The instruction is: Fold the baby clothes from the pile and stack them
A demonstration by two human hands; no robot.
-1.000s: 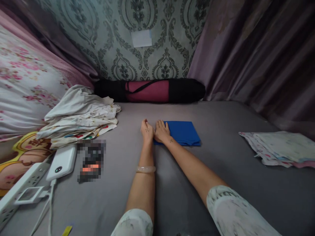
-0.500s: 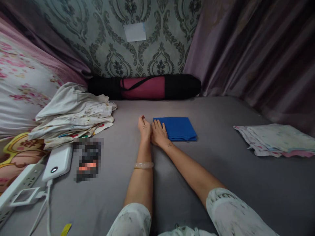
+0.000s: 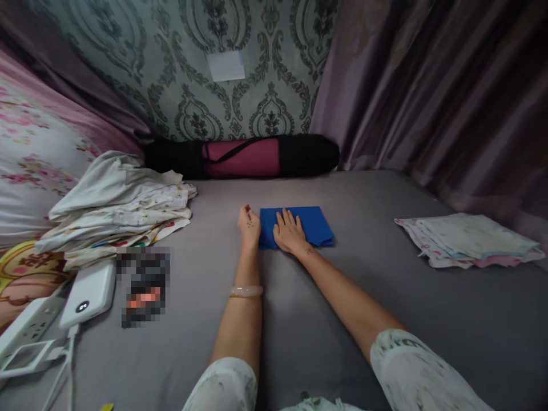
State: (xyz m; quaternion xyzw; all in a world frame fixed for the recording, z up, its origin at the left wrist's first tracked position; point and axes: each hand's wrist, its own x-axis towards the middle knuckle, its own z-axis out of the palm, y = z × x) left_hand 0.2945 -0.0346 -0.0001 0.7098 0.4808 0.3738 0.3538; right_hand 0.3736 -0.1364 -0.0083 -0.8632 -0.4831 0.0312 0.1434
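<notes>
A folded blue cloth (image 3: 319, 225) lies flat on the grey bedding. Spread across its left-middle part is my right hand (image 3: 290, 229), palm down and fingers stretched out, holding nothing. My left hand (image 3: 249, 227) rests at the cloth's left edge, turned on its side with the back of the hand facing left. Its fingers look loosely bent and apart, and I see nothing in them. The palm side and part of the left fingers are hidden. A pale bangle (image 3: 246, 291) circles the left forearm.
A heap of clothes (image 3: 122, 200) lies at left, near a white power bank (image 3: 89, 291) with a cable and a power strip (image 3: 32, 322). Folded patterned cloths (image 3: 466, 240) lie at right. A long black and maroon bag (image 3: 242, 157) sits against the wall.
My right hand has slid right, from the cloth's left edge onto its middle-left part. The left hand stays beside the left edge, now closer to the cloth. The view has shifted slightly.
</notes>
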